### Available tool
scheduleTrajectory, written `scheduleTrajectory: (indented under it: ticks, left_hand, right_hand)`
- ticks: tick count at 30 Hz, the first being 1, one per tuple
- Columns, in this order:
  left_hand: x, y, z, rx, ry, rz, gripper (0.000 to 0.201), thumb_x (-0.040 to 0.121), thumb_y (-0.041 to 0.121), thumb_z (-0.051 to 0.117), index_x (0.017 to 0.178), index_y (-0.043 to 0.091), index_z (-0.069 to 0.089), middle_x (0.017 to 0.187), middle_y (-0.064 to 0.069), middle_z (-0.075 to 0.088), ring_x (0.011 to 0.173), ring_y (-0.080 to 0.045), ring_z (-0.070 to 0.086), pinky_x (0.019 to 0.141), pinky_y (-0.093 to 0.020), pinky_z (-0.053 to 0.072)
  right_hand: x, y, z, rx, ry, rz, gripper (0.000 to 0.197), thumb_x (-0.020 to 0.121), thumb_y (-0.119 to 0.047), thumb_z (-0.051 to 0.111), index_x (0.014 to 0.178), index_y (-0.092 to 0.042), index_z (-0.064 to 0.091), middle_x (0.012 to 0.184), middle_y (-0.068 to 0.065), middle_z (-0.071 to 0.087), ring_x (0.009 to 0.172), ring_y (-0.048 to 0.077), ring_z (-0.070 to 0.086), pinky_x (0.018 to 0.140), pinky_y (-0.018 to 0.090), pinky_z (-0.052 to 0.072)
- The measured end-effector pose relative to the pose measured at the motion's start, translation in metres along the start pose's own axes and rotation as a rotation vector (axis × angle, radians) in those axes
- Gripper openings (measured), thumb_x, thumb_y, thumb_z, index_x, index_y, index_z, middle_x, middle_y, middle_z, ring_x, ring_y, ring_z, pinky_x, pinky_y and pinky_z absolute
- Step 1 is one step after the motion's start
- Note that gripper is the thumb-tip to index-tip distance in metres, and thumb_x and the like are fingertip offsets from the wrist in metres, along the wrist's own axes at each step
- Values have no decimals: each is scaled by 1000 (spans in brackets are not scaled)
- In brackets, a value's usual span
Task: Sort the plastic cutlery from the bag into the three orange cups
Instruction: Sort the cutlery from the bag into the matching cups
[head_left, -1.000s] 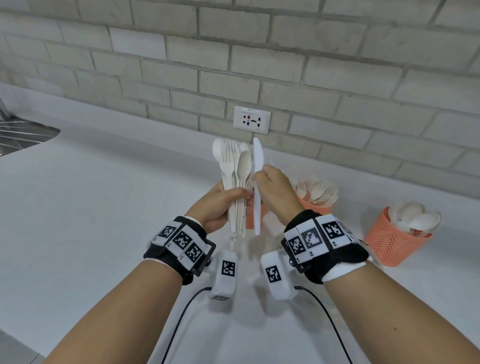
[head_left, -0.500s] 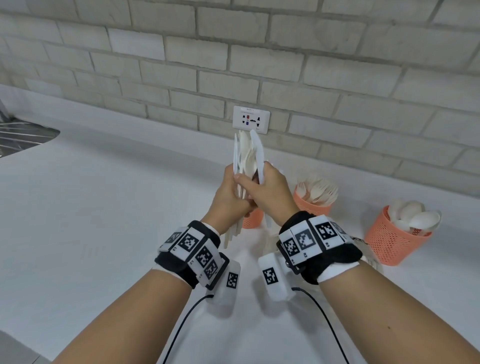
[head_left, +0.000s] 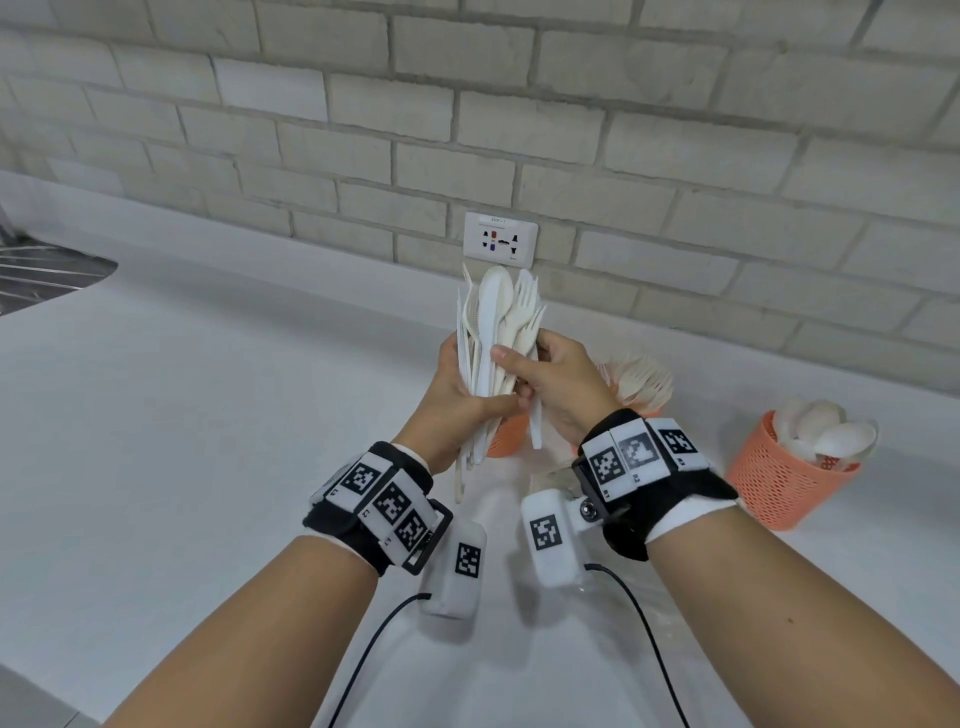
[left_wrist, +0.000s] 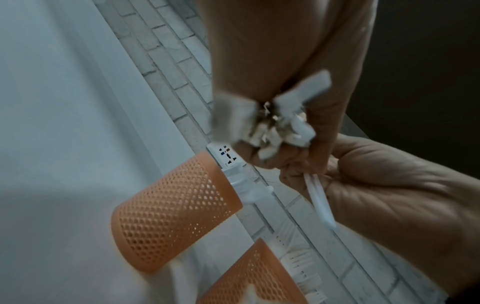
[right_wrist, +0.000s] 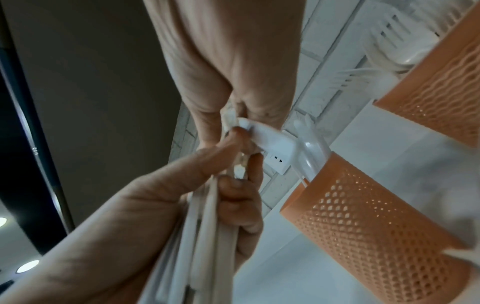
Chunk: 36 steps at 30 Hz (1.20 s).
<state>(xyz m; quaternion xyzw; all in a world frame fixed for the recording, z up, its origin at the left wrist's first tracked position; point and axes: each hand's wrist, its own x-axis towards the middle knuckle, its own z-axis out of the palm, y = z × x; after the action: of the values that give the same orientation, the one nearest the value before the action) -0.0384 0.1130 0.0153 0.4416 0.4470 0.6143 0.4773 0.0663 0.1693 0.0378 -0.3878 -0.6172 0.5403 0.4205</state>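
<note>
My left hand grips an upright bundle of white plastic cutlery, spoons, forks and knives fanned out above the fist. My right hand presses against the bundle from the right and pinches a white knife, whose handle hangs below the fingers. In the left wrist view the bundle's handle ends stick out of the fist. The right wrist view has fingertips pinching the knife handle. Three orange mesh cups stand behind: a left cup with knives, a middle cup with forks, and a right cup with spoons.
The hands hover over a white counter against a brick wall with a socket. A metal sink lies at the far left. A clear bag lies partly hidden under my right wrist. Cables run from both wrist cameras.
My right hand has carried the knife up against the bundle. My left hand has turned the bundle and lifted it slightly, so the hands now touch.
</note>
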Motion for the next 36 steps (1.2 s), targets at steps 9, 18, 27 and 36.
scheduleTrajectory:
  ticks: [9, 18, 27, 36]
  left_hand:
    - [5, -4, 1, 59, 103, 38, 76, 70, -18, 63, 128, 16, 29, 96, -15, 55, 70, -22, 59, 53, -29, 51]
    - [-2, 0, -3, 83, 14, 108, 64, 79, -14, 59, 129, 16, 33, 88, -2, 57, 62, -3, 59, 53, -17, 47]
    - [-5, 5, -1, 20, 42, 67, 31, 97, 18, 45, 127, 18, 37, 67, -7, 47, 45, -9, 47, 40, -21, 41]
    - [-3, 2, -5, -118, 50, 44, 28, 97, 21, 45, 125, 19, 42, 72, -5, 55, 54, -11, 55, 48, -23, 47]
  right_hand:
    - [-10, -10, 11, -218, 178, -312, 21, 79, -15, 72, 84, -11, 52, 68, -3, 52, 61, 10, 55, 57, 14, 49]
    - [-3, -8, 15, -345, 70, -216, 11, 88, -10, 52, 98, -9, 57, 80, 1, 60, 69, 14, 58, 59, 14, 47]
    - [-7, -10, 22, -246, 10, -141, 18, 91, -22, 56, 85, -5, 58, 66, 7, 59, 56, 20, 58, 52, 27, 49]
    - [-5, -14, 22, -115, -55, -15, 22, 94, -13, 46, 95, 6, 57, 58, 12, 53, 43, 18, 49, 41, 28, 44]
